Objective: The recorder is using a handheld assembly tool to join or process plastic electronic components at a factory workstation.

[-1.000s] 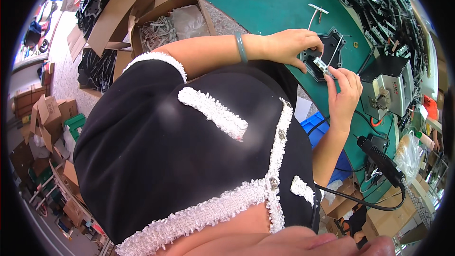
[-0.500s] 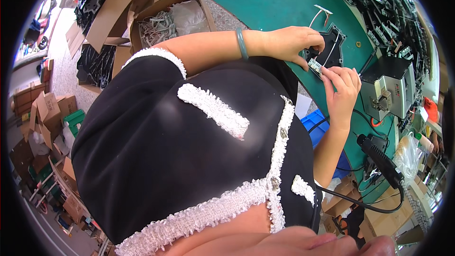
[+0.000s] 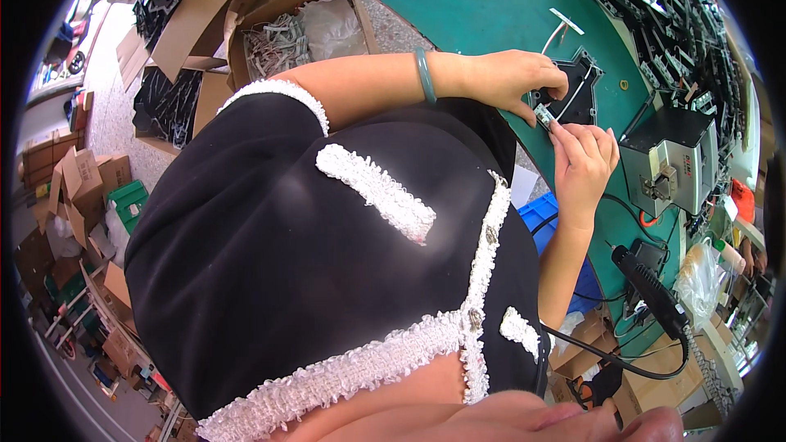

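Observation:
A black plastic housing (image 3: 583, 98) with a thin white wire (image 3: 579, 92) across it lies on the green bench. At its near left edge sits a small white circuit board (image 3: 543, 115). My left hand (image 3: 524, 80), below a grey-green bangle, grips the housing's left side, with the thumb at the near edge and the fingers curled over it. Between thumb and fingertips my right hand (image 3: 585, 165) pinches the right end of the board. The fingers partly hide the board and its contact with the housing. A white strip (image 3: 566, 21) on a wire sticks out behind the housing.
Right of the housing stand a grey-black machine (image 3: 671, 160) and a black corded handheld tool (image 3: 651, 282). Several black parts are heaped along the bench's far right (image 3: 655, 24). A small yellowish ring (image 3: 624, 84) lies nearby. Left is an open carton (image 3: 352, 12) of white wires.
My right hand has moved slightly left and lower, with its fingers closer over the board. My left hand keeps its place on the housing. The whole view has shifted a little.

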Demonstrator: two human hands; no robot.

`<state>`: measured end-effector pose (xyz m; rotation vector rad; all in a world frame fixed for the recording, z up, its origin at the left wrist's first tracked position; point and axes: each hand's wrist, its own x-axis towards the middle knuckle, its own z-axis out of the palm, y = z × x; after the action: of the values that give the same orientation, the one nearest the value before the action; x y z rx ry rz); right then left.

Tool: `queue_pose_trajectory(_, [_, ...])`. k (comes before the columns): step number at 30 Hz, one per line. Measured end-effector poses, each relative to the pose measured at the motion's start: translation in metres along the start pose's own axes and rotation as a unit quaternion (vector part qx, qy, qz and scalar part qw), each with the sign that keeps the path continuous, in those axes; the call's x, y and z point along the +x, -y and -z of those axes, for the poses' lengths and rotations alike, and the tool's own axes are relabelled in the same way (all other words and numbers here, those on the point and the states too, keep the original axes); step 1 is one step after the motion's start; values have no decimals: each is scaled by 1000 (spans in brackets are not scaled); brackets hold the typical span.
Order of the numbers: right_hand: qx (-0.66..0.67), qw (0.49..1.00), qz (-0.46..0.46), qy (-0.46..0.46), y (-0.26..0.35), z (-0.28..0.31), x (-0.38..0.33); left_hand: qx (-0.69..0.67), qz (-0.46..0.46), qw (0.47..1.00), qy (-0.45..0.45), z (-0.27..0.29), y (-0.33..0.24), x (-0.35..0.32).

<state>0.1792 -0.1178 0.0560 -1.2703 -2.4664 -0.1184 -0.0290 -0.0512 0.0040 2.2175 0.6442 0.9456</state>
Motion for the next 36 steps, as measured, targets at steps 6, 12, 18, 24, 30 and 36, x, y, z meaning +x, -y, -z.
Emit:
queue_pose_trajectory(6, [-73, 997, -24, -25, 8, -4, -5, 21, -71, 997, 6, -3, 0, 2])
queue_pose_trajectory(12, [147, 980, -126, -47, -6, -1, -22, 98, -98, 990, 4, -14, 1, 4])
queue_pose_trajectory(18, [217, 747, -272, -567, -46, 47, -160, 107, -103, 989, -8, -11, -3, 6])
queue_pose_trajectory(24, [190, 787, -303, -502, -59, 80, -113, 130, -66, 989, -8, -29, -11, 19])
queue_pose_trajectory(30, [426, 736, -179, -494, -102, 108, -66, 149, -70, 986, 1, -36, -14, 24])
queue_pose_trajectory(36, [409, 731, -217, -501, -148, 104, -3, 152, -61, 987, 2, -37, -16, 25])
